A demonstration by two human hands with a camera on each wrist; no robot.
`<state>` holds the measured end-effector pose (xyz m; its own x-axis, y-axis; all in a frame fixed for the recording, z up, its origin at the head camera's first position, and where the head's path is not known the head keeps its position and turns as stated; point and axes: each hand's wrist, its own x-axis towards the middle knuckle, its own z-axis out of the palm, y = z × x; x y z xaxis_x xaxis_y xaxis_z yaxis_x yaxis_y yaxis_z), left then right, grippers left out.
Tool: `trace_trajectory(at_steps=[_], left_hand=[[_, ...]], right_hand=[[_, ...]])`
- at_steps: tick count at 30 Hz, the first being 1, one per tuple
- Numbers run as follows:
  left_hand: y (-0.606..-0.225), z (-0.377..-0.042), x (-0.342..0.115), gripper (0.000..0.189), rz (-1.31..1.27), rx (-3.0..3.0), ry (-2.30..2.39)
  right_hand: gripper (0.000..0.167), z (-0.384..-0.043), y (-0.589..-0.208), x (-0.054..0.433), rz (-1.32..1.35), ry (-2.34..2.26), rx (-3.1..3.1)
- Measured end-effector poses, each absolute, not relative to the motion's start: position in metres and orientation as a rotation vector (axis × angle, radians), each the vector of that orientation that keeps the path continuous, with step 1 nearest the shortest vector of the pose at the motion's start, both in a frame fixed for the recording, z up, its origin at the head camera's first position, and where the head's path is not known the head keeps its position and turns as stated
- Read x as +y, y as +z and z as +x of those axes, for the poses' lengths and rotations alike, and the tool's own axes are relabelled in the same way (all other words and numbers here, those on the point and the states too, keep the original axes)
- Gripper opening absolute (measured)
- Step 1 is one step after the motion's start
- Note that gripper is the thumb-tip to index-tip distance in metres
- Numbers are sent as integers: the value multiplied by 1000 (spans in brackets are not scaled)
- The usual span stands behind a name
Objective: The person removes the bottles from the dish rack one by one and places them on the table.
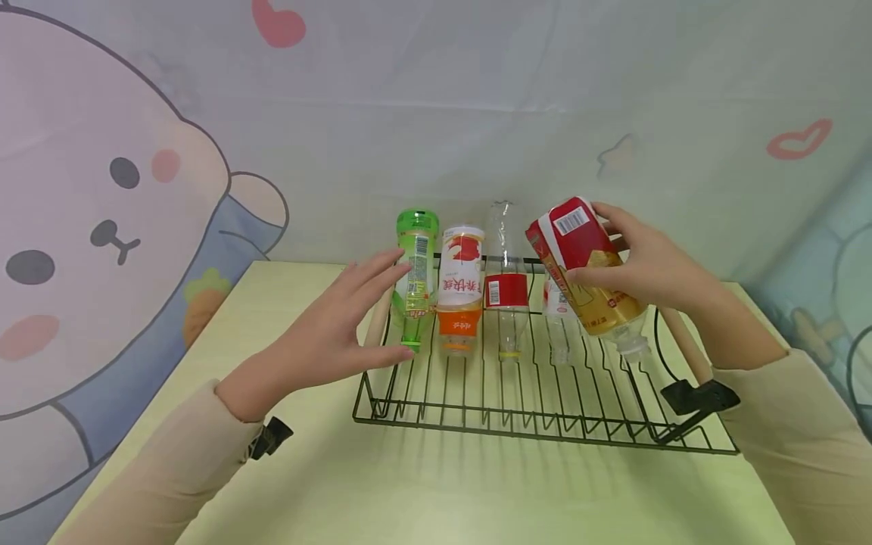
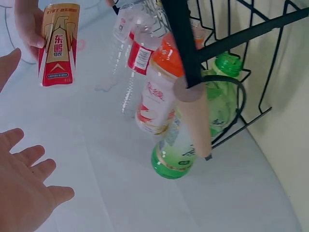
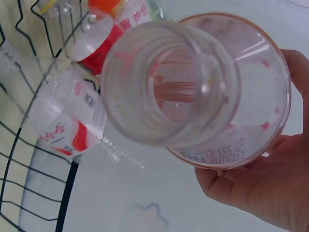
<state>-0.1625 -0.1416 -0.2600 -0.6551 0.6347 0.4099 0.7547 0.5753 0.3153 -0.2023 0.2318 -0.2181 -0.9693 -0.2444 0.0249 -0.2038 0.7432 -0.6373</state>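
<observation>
Red and gold bottle (image 1: pixel 593 265) tilted, see-through plastic neck down, by right edge of wire rack (image 1: pixel 545 437). Right hand (image 1: pixel 643 261) wraps round it; some fingers hidden behind. Left hand (image 1: pixel 327 325) holds nothing, fingers spread apart, near rack's left edge. Clear bottle (image 1: pixel 557 304) partly hidden by red and gold one. Small print blurry. Rack wires thin, bendy-shaped; bench (image 1: pixel 306 469) smooth, front edge cut off.
</observation>
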Motion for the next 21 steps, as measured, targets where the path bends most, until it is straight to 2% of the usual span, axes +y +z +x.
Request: trace_trajectory(at_steps=[12, 21], left_hand=[[-242, -169, -117, 88, -1233, -2479, -584], [-238, -174, -98, 85, -1316, -2402, -523]], right_hand=[[88, -190, -208, 197, -620, -1015, 2748], [85, -190, -207, 185, -684, -984, 2712]])
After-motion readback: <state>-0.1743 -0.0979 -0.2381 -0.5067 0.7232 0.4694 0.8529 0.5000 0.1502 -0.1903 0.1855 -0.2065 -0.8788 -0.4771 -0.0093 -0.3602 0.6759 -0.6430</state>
